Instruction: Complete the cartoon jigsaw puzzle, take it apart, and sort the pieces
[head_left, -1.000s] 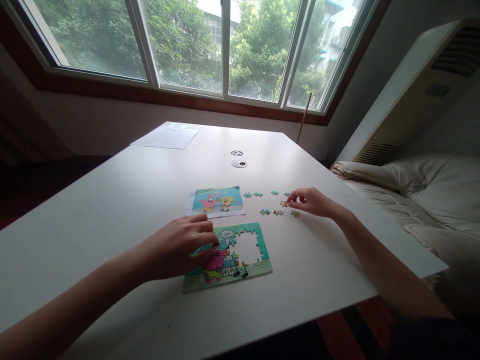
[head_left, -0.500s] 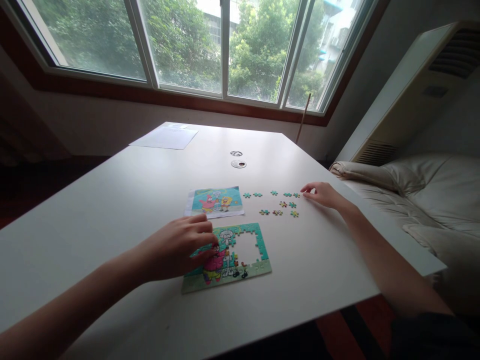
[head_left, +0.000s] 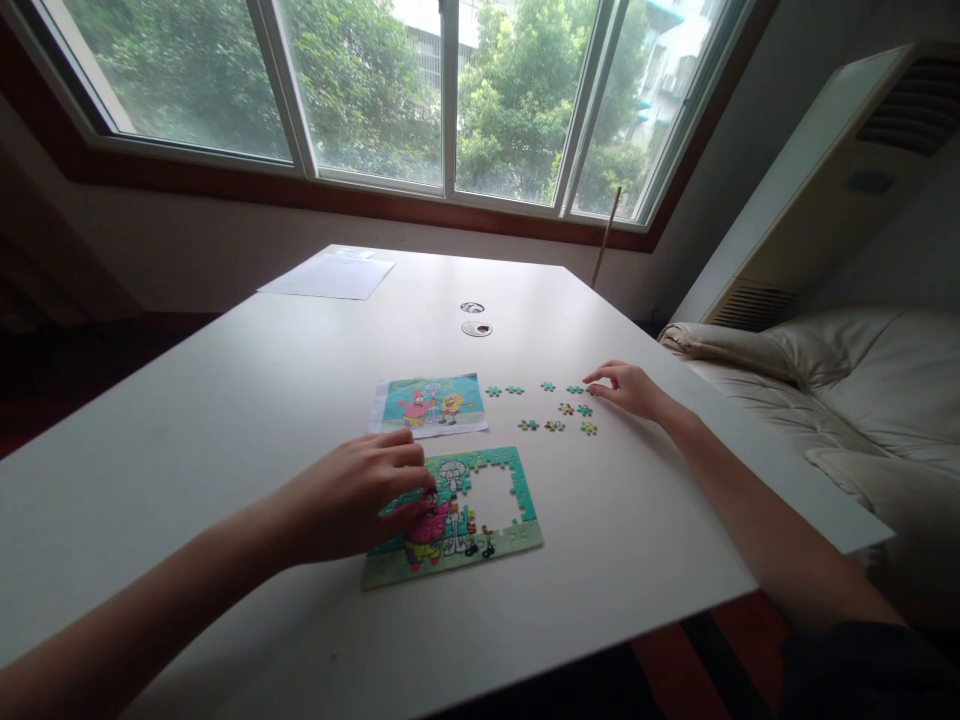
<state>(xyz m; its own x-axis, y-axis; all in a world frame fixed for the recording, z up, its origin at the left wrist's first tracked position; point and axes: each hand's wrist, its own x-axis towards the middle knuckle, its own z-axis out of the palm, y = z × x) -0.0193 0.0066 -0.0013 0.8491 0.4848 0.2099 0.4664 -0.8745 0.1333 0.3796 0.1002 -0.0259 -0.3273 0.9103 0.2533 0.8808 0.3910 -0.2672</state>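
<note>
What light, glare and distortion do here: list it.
Head view: the window backlights a dim couch; head view: pale sheen on the far tabletop, soft shadow beneath the left forearm; head view: slanting window frame suggests wide-angle distortion; head view: loose puzzle pieces show little detail.

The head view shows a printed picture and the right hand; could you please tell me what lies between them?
In the head view, several loose puzzle pieces lie on the white table between the printed picture and the right hand.
</note>
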